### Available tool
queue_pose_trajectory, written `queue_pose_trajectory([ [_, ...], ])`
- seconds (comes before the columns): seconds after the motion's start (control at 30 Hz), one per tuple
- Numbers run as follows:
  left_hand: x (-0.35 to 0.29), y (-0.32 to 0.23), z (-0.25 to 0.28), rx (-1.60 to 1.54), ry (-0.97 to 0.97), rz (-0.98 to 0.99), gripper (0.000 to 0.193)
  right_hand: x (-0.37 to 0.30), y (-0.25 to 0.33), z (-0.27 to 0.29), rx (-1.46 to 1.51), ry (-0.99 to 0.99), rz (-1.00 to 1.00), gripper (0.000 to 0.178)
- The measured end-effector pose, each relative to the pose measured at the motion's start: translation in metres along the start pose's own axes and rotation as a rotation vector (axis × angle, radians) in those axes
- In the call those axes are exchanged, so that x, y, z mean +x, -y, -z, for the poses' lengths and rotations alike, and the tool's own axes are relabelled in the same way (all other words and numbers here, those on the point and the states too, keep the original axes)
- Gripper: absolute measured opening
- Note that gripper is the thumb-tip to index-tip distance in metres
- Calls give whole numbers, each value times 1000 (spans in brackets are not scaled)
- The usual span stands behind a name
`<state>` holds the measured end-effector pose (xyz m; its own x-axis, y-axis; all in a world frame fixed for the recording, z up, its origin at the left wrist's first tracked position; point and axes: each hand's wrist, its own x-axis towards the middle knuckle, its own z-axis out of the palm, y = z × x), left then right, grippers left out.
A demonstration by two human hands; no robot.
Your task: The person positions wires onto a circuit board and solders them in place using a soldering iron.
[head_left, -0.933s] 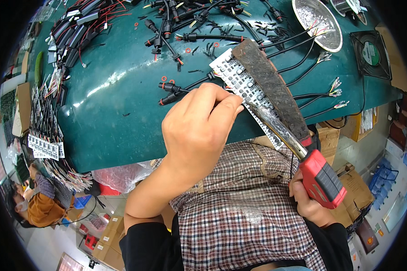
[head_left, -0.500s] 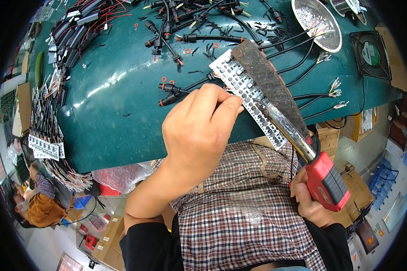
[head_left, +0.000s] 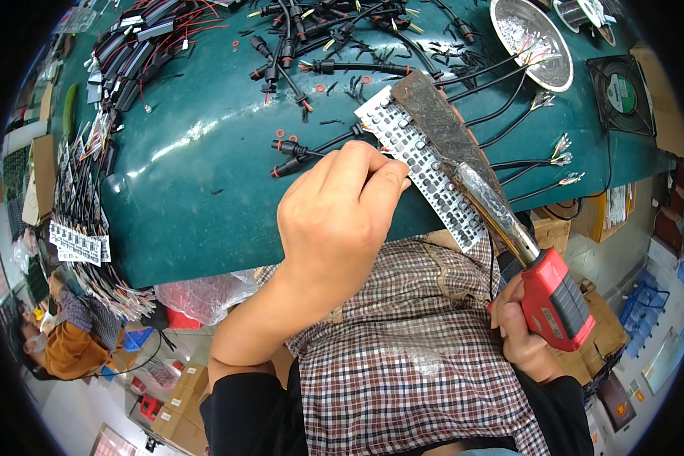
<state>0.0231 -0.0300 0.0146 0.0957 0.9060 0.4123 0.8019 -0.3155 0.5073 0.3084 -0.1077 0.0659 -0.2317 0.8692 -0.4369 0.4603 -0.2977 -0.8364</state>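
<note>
My left hand (head_left: 338, 201) is closed in a pinch over the edge of a white circuit board panel (head_left: 433, 182), where thin wires show at the fingertips. A black cable with connectors (head_left: 296, 156) runs behind that hand; what is between the fingers is mostly hidden. My right hand (head_left: 522, 338) is wrapped round a soldering iron with a red and black handle (head_left: 558, 300). Its metal barrel points up and left, with the tip over the panel. A dark, worn flat bar (head_left: 440, 114) lies along the panel's far side. Several black cables (head_left: 501, 125) stick out beyond the bar.
Black connector cables (head_left: 334, 34) are heaped at the back. A metal bowl (head_left: 501, 23), a solder wire spool (head_left: 577, 11) and a square fan (head_left: 621, 95) stand back right. Wired boards (head_left: 80, 243) lie at the left table edge. Another person (head_left: 76, 346) sits far left.
The soldering iron's tip has shifted slightly right and down along the panel. My left hand stays pinched in nearly the same place.
</note>
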Motion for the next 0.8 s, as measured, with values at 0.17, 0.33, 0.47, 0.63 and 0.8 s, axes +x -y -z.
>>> queue_pose_trajectory([
  [0.17, 0, 0, 0, -6, -8, 1, 23, 3, 5, -1, 41, -25, 1, 2],
  [0.33, -1, 0, 1, -6, -6, 8, 23, 6, 6, -4, 103, -41, 17, 4],
  [0.47, -3, 1, -1, -13, -15, 13, 23, 7, 7, -2, 43, -23, 7, 8],
  [0.63, -4, 0, -2, -30, -20, 41, 24, 6, 7, -3, 45, -28, 28, 10],
  [0.8, -5, 0, -3, -43, -40, 45, 25, 4, 5, -2, 113, -24, 0, 9],
])
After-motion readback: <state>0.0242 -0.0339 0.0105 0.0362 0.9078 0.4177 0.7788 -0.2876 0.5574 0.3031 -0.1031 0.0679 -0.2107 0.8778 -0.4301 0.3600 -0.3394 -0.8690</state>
